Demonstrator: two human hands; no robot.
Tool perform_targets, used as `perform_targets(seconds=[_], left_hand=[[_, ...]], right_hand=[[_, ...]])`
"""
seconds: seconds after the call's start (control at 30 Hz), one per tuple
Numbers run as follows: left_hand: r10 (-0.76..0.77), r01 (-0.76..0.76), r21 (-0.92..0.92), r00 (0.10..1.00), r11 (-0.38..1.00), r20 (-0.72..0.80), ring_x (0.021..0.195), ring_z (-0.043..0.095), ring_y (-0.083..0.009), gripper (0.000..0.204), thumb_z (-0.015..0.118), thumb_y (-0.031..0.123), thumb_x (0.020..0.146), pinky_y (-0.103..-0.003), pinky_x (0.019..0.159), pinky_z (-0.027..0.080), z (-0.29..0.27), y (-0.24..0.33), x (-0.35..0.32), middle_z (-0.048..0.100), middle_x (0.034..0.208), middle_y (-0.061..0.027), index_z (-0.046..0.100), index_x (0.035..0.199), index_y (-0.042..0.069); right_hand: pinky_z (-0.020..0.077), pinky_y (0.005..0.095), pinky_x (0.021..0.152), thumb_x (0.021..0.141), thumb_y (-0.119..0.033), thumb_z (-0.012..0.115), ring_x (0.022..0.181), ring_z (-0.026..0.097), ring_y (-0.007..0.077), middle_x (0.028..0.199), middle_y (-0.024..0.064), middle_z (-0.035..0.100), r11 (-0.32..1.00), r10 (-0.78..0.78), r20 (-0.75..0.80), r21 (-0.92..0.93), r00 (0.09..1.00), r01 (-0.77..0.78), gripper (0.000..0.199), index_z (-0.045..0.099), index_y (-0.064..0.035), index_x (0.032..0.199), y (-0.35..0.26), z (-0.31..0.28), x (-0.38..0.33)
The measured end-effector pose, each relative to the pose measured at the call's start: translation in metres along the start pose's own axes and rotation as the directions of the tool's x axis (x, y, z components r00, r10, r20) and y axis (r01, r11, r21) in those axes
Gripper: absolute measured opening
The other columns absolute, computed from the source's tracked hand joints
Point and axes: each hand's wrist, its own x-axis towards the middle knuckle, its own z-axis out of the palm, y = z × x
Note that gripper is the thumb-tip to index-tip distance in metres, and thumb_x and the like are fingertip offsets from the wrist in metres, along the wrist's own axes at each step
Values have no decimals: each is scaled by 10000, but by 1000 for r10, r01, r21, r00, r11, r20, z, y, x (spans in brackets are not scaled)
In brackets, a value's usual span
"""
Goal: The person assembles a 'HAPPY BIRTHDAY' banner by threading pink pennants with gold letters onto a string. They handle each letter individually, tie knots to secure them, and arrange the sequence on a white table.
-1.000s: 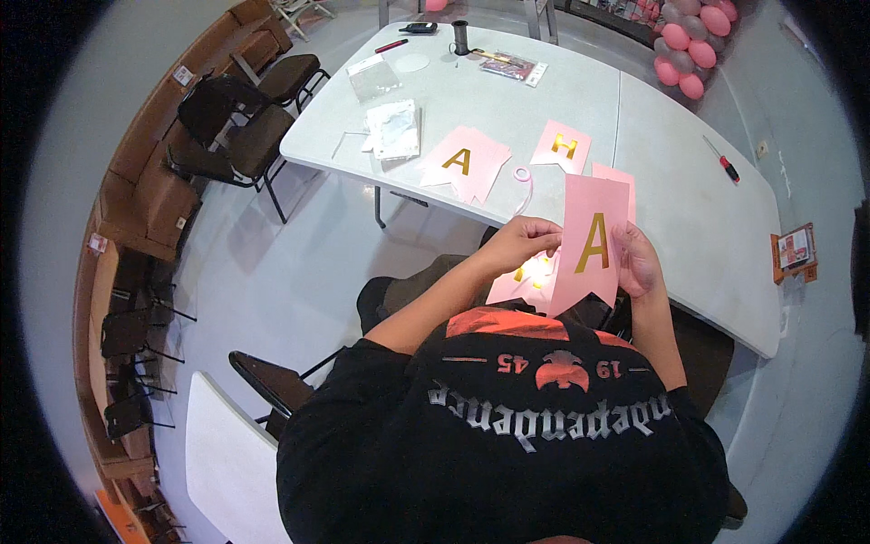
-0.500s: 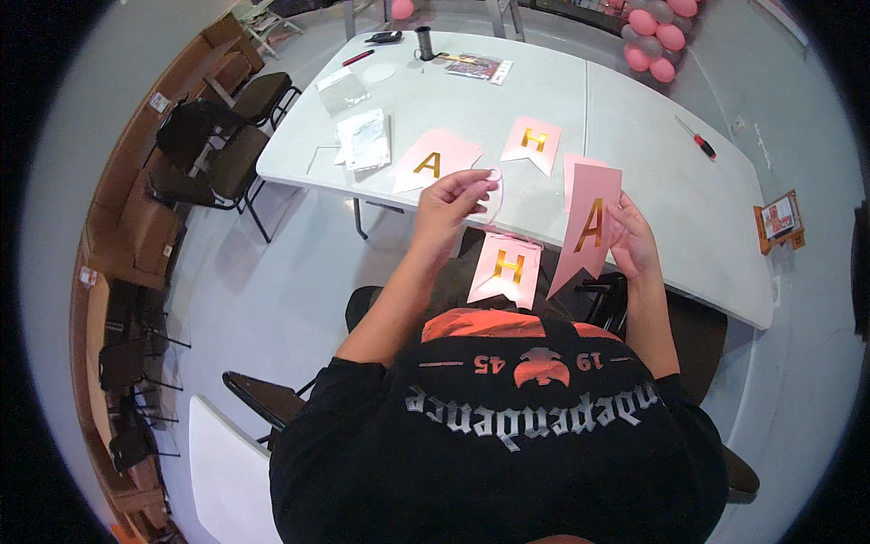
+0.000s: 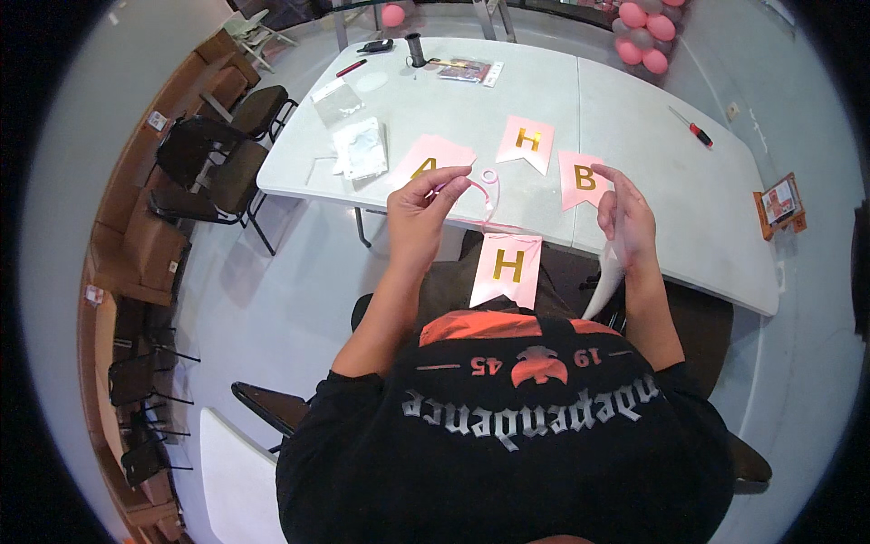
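My left hand (image 3: 419, 216) pinches a thin pink ribbon (image 3: 490, 201) between thumb and fingers above the table's near edge. The ribbon curls into a small loop beside the fingertips and runs down to a pink pennant card (image 3: 494, 288) with a gold letter, hanging at the edge in front of my lap. In my right hand (image 3: 633, 218) is another pennant card (image 3: 607, 283), turned nearly edge-on, its pale side showing. On the table lie a pink pennant (image 3: 541, 160), a second pennant (image 3: 571, 193) partly behind my right fingers, and a pink pennant stack (image 3: 450, 150) partly behind my left hand.
White packets (image 3: 364, 145) and a clear bag (image 3: 337, 102) lie on the white table (image 3: 652, 127). Farther back are a black spool (image 3: 415, 51), a red pen (image 3: 352, 68) and a flat package (image 3: 469, 72). A screwdriver (image 3: 696, 132) lies at right; chairs (image 3: 227, 163) stand left.
My right hand has turned its pennant from letter side to edge-on, uncovering the pennant behind it. My left hand has moved slightly left, its fingers now away from the ribbon's small loop.
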Motion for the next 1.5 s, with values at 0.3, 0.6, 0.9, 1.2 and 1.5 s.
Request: perform_targets(seconds=[0.3,0.6,0.9,1.2,1.5], left_hand=[[-216,236,-215,970,948,114,549,379,3,186,707,125,779,-167,478,254,27,2,5,612,715,37,676,930,20],[-242,273,-120,944,954,223,557,409,-10,182,672,129,805,-156,494,304,25,-7,4,637,826,-11,644,955,29],[-402,450,-290,891,844,211,705,493,-17,209,676,174,804,-169,571,361,25,-16,6,632,859,14,639,985,76],[25,-16,-70,991,997,134,881,581,-97,252,664,181,819,-230,738,448,34,-18,5,659,951,-41,647,1032,47],[-67,105,-256,986,961,155,872,599,-129,204,591,181,876,-268,838,449,38,-29,12,657,962,-96,647,970,8]], right_hand=[[434,181,578,804,-84,657,624,534,40,716,20,627,882,-45,452,-401,891,249,261,649,-50,1062,0,50,10],[450,199,603,831,-113,635,660,553,58,780,34,647,883,-158,400,-352,903,310,171,654,9,949,11,68,11],[401,180,524,834,-103,626,573,486,35,709,3,609,952,-16,464,-264,886,156,219,645,-13,1032,6,60,5],[431,178,569,841,-127,628,637,546,42,747,21,646,918,-79,331,-344,940,198,153,669,10,895,17,67,9],[428,190,575,860,-208,625,637,531,45,737,18,631,912,-177,195,-337,965,235,223,642,9,811,29,67,12]])
